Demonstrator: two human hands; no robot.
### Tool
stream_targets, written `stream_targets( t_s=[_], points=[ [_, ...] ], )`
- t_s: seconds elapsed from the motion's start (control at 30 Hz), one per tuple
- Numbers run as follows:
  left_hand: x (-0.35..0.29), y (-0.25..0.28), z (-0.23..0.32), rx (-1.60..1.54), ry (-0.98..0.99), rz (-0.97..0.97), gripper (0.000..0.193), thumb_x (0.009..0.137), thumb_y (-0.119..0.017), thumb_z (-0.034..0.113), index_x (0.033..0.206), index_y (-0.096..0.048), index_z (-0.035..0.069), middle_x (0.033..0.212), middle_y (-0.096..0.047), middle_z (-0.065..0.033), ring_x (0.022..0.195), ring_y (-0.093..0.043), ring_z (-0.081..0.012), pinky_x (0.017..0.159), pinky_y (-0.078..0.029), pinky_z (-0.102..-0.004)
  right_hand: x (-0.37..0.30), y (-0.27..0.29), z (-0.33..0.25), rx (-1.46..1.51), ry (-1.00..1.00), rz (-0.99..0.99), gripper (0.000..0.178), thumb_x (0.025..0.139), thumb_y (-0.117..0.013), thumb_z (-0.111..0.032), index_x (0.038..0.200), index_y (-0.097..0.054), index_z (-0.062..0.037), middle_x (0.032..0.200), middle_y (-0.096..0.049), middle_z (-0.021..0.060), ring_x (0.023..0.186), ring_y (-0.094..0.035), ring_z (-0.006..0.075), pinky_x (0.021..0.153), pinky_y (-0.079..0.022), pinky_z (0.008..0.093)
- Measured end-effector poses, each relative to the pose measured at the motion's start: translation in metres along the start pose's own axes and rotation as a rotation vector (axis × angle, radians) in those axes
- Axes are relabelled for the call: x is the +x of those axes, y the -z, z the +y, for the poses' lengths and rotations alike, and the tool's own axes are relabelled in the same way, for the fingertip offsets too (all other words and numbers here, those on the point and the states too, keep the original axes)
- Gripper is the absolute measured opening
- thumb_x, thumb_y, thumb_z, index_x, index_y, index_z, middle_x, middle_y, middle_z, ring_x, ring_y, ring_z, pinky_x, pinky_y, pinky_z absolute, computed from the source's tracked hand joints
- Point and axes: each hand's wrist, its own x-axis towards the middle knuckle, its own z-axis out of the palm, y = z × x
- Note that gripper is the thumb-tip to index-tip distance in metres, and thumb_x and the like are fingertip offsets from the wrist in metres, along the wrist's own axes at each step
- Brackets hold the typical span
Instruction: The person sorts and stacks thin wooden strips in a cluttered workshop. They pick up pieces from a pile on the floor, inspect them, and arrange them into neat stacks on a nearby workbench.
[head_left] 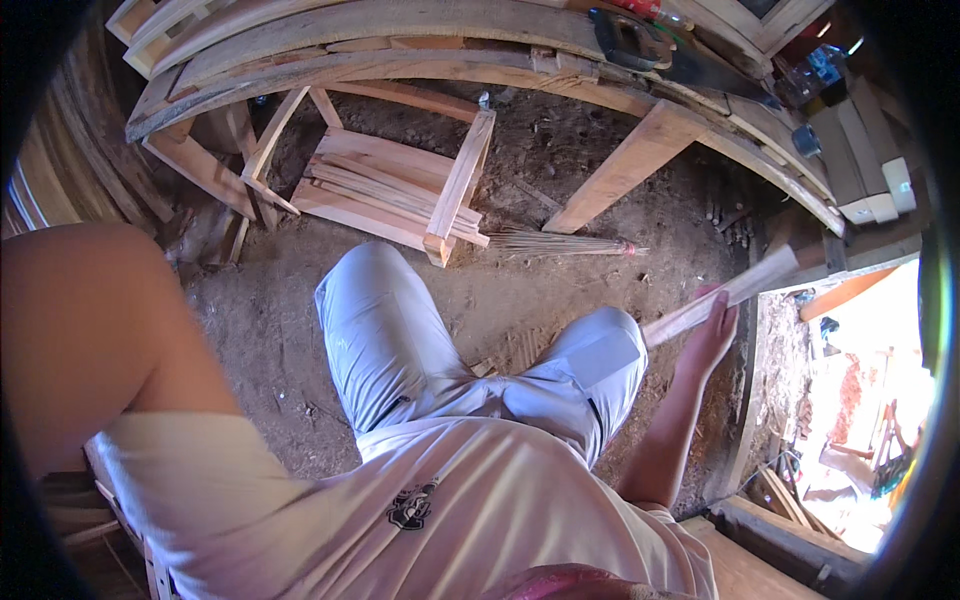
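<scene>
On the right, my right hand (714, 332) is closed around a pale, flat wooden slat (768, 275). The slat slants from beside my right knee up toward the bench's right end, and its outline is slightly blurred. My left arm (90, 330) is raised across the left side, bent at the elbow. The left hand lies outside the picture, so its fingers are hidden. Ahead of my knees, a small wooden frame (455, 190) rests on the dirt floor, with several thin wooden strips (385, 192) lying across its board.
A long wooden workbench (400, 68) spans the far side, bearing a handsaw (640, 45). Its slanted leg (630, 165) meets the ground beside a stick broom (560, 243). Boards (90, 130) lean at far left. A bright opening (850, 400) lies at right.
</scene>
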Motion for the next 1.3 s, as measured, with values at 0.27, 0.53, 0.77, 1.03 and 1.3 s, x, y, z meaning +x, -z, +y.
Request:
stream_targets(
  t_s=[0.27,0.53,0.77,1.03,1.3],
  points=[
    [-0.021,0.031,0.045,-0.250,-0.207,0.534,0.027,0.105,-0.048,0.026,0.107,-0.063,0.004,0.104,-0.063,-0.0085,0.095,-0.062,-0.0226,0.096,-0.048,-0.0380,-0.038,-0.026,-0.024,0.634,-0.362,-0.178,0.047,0.104,-0.057,-0.030,0.139,-0.049,0.0012,0.131,-0.055,0.0138,0.125,-0.050,0.0251,0.112,-0.035,0.0429],
    [-0.060,-0.244,-0.052,-0.573,0.499,-0.402,0.030,0.092,-0.065,0.032,0.106,-0.065,0.006,0.106,-0.064,-0.0104,0.108,-0.062,-0.0229,0.095,-0.047,-0.0394,-0.062,-0.033,0.009,0.760,-0.253,-0.383,0.041,0.103,-0.060,-0.030,0.132,-0.058,-0.0009,0.126,-0.061,0.0103,0.122,-0.055,0.0239,0.108,-0.039,0.0414],
    [-0.122,-0.503,-0.159,0.981,-0.244,-1.005,0.049,0.094,-0.061,0.032,0.131,-0.065,0.001,0.139,-0.057,-0.0214,0.132,-0.051,-0.0349,0.110,-0.039,-0.0519,-0.089,0.011,-0.006,0.721,-0.346,-0.116,0.049,0.103,-0.060,-0.031,0.140,-0.052,0.0005,0.127,-0.061,0.0136,0.120,-0.055,0.0244,0.106,-0.043,0.0446],
    [-0.162,-0.578,-0.394,1.407,-0.748,-1.196,0.063,0.091,-0.066,0.039,0.145,-0.050,0.009,0.156,-0.039,-0.0068,0.148,-0.027,-0.0301,0.123,-0.020,-0.0525,-0.106,0.107,0.007,0.631,-0.265,0.026,0.049,0.104,-0.058,-0.033,0.139,-0.052,0.0001,0.116,-0.062,0.0108,0.108,-0.061,0.0205,0.097,-0.050,0.0412],
    [-0.164,-0.527,-0.348,1.475,-0.674,-1.459,0.066,0.098,-0.053,0.028,0.157,-0.027,0.015,0.167,-0.014,-0.0011,0.155,-0.010,-0.0265,0.126,-0.008,-0.0546,-0.116,0.116,0.022,0.669,-0.326,0.144,0.040,0.104,-0.058,-0.028,0.134,-0.056,-0.0004,0.110,-0.065,0.0105,0.104,-0.062,0.0205,0.095,-0.050,0.0406]
  ],
)
